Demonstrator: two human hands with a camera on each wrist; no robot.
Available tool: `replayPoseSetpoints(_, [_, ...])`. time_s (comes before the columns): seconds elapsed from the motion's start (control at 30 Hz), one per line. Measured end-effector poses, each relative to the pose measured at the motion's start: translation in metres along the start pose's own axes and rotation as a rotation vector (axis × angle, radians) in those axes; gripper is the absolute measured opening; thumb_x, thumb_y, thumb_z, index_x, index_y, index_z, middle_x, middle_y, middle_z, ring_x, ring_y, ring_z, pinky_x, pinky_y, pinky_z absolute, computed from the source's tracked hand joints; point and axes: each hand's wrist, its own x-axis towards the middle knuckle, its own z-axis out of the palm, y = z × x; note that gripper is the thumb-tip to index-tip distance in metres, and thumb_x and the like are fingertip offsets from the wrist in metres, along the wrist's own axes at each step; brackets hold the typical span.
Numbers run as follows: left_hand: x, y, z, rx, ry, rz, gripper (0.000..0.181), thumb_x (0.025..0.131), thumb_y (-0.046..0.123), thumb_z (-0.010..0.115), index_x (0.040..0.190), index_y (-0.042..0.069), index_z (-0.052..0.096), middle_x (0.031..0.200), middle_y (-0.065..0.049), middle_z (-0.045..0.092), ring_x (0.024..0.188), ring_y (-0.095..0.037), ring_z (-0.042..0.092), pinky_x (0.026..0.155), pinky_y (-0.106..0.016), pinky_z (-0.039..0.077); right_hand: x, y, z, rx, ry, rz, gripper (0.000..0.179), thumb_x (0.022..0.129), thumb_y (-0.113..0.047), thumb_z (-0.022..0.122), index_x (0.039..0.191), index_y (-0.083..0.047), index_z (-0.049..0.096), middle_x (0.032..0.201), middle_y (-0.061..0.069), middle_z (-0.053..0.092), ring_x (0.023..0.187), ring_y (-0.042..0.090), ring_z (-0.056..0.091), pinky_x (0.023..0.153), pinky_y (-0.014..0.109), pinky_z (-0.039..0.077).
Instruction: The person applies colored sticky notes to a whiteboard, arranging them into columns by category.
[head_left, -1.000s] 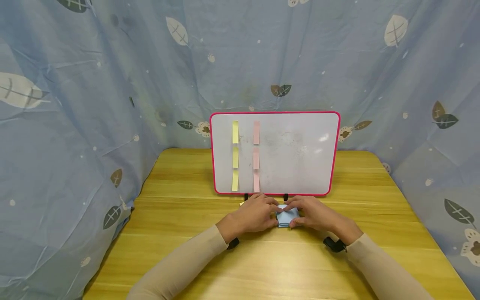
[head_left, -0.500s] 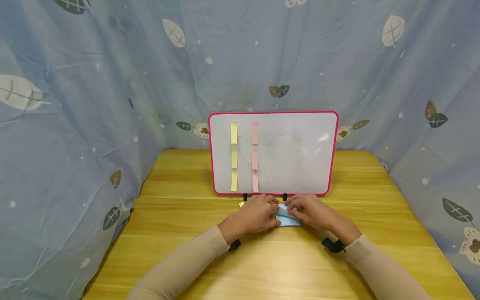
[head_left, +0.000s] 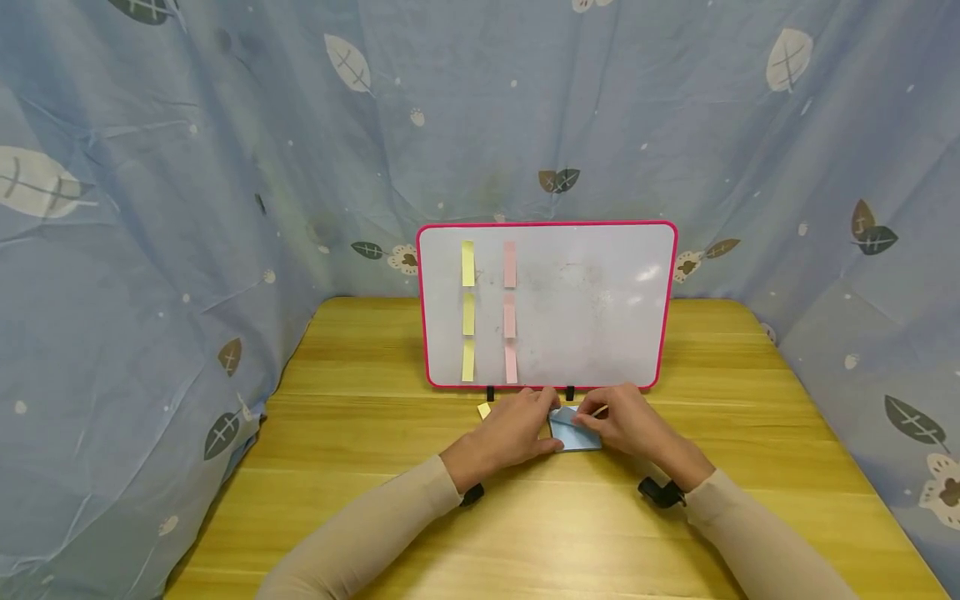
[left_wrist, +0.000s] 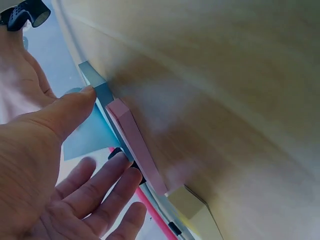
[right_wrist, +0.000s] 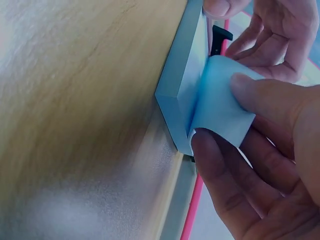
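Note:
On the table lies a blue sticky note pad (head_left: pixel 581 442), between my two hands. My left hand (head_left: pixel 513 429) steadies its left side, thumb at the near corner and fingers towards the far one. Thumb and forefinger of my right hand (head_left: pixel 633 425) pinch the top blue sticky note (right_wrist: pixel 222 100), which curls up while its far strip seems still joined to the pad. In the left wrist view a pink sticky note pad (left_wrist: pixel 137 142) lies just beyond the blue one, mostly hidden by my left hand in the head view.
A pink-framed whiteboard (head_left: pixel 592 308) stands behind the hands on black feet (head_left: pixel 570 393). It carries a column of yellow notes (head_left: pixel 468 313) and a column of pink notes (head_left: pixel 510 315). A yellow pad (head_left: pixel 483 410) lies left of my left hand. Patterned curtains (head_left: pixel 480 108) surround the table.
A second ago both hands were on the blue pad, its top note nearly flat. Since then my right hand has raised the note's near edge and drawn it up and away.

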Motion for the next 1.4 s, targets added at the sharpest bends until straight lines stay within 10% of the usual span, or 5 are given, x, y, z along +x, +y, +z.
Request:
replayPoseSetpoints(0.4, [-0.004, 0.003, 0.0, -0.039, 0.09, 0.068, 0.046, 0.098, 0.039, 0.098, 0.125, 0.013, 0.072, 0.122, -0.003, 0.066, 0.104, -0.014, 0.063, 0.089, -0.02, 0.059, 0.003, 0.002, 0.003, -0.022, 0.117, 0.076, 0.01, 0.108, -0.01, 0.084, 0.099, -0.013, 0.079, 0.092, 0.0, 0.085, 0.08, 0.007, 0.078, 0.073, 0.023, 0.06])
replayPoseSetpoints(0.63, [-0.004, 0.003, 0.001, 0.017, 0.003, 0.146, 0.02, 0.107, 0.032, 0.089, 0.122, 0.021, 0.093, 0.131, 0.003, 0.082, 0.123, -0.017, 0.075, 0.105, -0.024, 0.062, 0.006, 0.004, 0.006, -0.022, 0.134, 0.096, 0.009, 0.112, -0.007, 0.078, 0.103, -0.011, 0.076, 0.087, 0.007, 0.084, 0.069, 0.008, 0.063, 0.063, 0.022, 0.047])
replayPoseSetpoints(1.1, [-0.001, 0.002, -0.001, 0.021, -0.039, 0.165, 0.013, 0.109, 0.029, 0.086, 0.117, 0.024, 0.095, 0.128, 0.006, 0.082, 0.115, -0.014, 0.072, 0.096, -0.018, 0.06, 0.012, 0.01, 0.0, 0.007, 0.303, 0.223, 0.016, 0.113, -0.014, 0.078, 0.116, 0.0, 0.086, 0.106, 0.017, 0.09, 0.093, 0.028, 0.087, 0.074, 0.02, 0.061])
replayPoseSetpoints(1.4, [0.0, 0.004, -0.002, 0.007, -0.069, 0.144, 0.013, 0.11, 0.03, 0.085, 0.117, 0.026, 0.095, 0.132, 0.004, 0.082, 0.117, -0.016, 0.073, 0.099, -0.02, 0.061, 0.012, 0.006, -0.018, -0.068, 0.486, 0.117, 0.013, 0.106, -0.011, 0.087, 0.106, 0.002, 0.088, 0.098, 0.021, 0.089, 0.087, 0.039, 0.089, 0.072, 0.035, 0.071])
